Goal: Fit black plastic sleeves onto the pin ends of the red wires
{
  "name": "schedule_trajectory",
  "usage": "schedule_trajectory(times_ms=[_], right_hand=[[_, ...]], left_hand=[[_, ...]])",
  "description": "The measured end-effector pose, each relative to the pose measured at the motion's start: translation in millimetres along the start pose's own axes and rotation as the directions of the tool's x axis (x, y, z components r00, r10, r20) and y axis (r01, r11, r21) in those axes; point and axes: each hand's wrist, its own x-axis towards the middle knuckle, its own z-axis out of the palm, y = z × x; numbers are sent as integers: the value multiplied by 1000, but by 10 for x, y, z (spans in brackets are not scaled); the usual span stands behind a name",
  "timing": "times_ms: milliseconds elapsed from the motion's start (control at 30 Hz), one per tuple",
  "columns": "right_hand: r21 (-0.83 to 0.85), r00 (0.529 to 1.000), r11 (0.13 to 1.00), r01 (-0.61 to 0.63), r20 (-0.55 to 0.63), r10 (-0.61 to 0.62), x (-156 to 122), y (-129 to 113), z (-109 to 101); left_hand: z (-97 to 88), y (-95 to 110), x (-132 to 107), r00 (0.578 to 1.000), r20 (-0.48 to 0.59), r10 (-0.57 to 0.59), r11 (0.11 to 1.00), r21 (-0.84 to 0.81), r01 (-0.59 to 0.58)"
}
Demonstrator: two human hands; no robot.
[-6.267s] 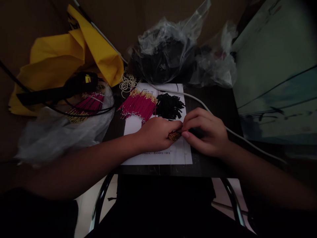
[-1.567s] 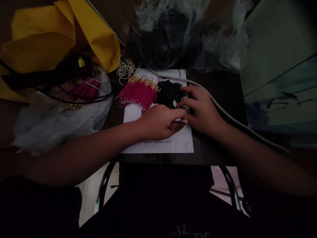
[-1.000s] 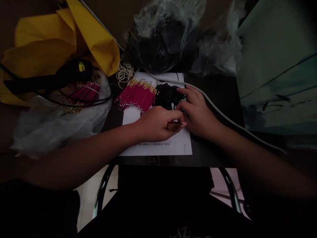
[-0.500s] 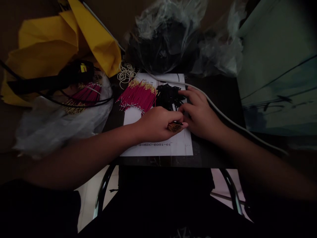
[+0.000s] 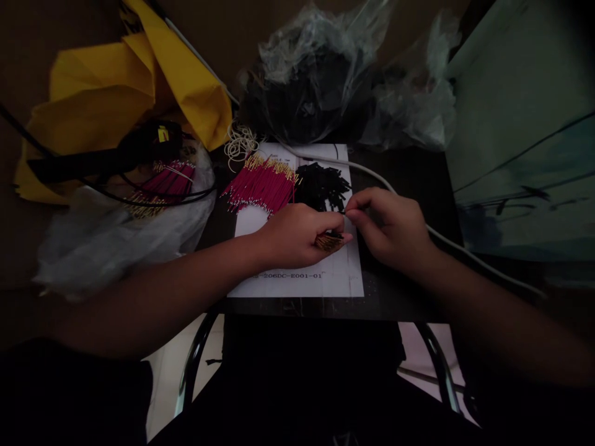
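Gold-ended bundle point(image 5: 328, 241) in the left hand point(image 5: 297, 234)

Dim exposure is recorded; lower corners are lost to near-black. Weak glare is noted on the clear plastic bag point(image 5: 302, 56). Black pieces point(image 5: 320, 183) are poorly resolved; white paper point(image 5: 341, 275) is rendered grey.
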Motion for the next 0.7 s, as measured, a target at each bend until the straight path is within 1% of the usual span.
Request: schedule_trajectory(times_ms=[133,233,367,433,567,700], right_hand=[[58,998,997,55,37,-57,-2,-40,-23],[96,996,994,60,63,-66,-4,-46,-23],[136,995,987,81,48,-88,-36,-41,-6],[165,993,982,86,64,-98,-52,-33,5],[238,988,971,37,138,-71,-65,-12,12],[275,978,961,-40,209,-19,-65,-1,5]], left_hand=[[-5,-30,0,999,-44,22,999,40,-21],[-2,-38,-2,997,-81,1,999,49,3],[11,-33,-8,993,-113,-29,999,28,32],[18,-30,-13,993,-117,-26,1000,9,27],[17,-29,-18,995,-100,-18,1000,1,19],[0,-27,-15,998,-54,9,999,48,-7]])
